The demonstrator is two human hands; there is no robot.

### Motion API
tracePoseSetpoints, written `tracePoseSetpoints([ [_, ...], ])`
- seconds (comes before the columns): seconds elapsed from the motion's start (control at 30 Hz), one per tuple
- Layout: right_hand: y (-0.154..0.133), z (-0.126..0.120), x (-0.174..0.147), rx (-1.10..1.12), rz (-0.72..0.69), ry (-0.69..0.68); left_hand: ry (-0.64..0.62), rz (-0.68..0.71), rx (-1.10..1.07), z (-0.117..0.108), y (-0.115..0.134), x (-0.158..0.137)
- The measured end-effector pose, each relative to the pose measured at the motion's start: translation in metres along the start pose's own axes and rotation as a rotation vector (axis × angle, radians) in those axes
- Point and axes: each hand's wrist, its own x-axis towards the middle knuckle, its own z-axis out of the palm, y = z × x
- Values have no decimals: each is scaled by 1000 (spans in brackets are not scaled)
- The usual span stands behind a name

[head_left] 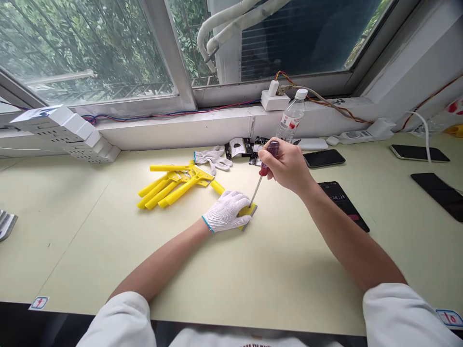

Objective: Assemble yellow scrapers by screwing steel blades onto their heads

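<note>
My left hand (227, 212), in a white knit glove with a blue cuff edge, grips a yellow scraper (247, 210) and presses it to the table. The scraper's handle points away to the upper left, and its metal-edged head lies at my fingertips. Bare, my right hand (289, 166) is closed around the red and dark handle of a screwdriver (264, 169). Its shaft slants down, and the tip meets the scraper's head beside my left fingers. Several more yellow scrapers (173, 185) lie in a pile to the left.
Behind the pile rests a white glove (214, 159) beside black-and-white packets (238, 147). A plastic bottle (291, 118) stands near the sill. Phones (343, 205) lie right of my right forearm. White boxes (68, 132) lean at the back left.
</note>
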Motion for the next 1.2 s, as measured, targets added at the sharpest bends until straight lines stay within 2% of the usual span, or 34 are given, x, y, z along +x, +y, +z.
tracePoseSetpoints([
  [0.47,-1,1,-4,-37,-30,-25,5,6,0,1,0,0],
  [0.63,-4,0,-6,-10,-62,-94,-1,4,8,-1,1,0],
  [0.87,-23,-14,-17,-89,-9,-211,-16,-2,2,-4,4,1],
  [1.0,-31,-14,-25,-214,-2,-154,-21,-3,4,-5,4,1],
  [1.2,-29,-13,-29,-376,-128,-66,-24,-10,-2,-4,4,1],
])
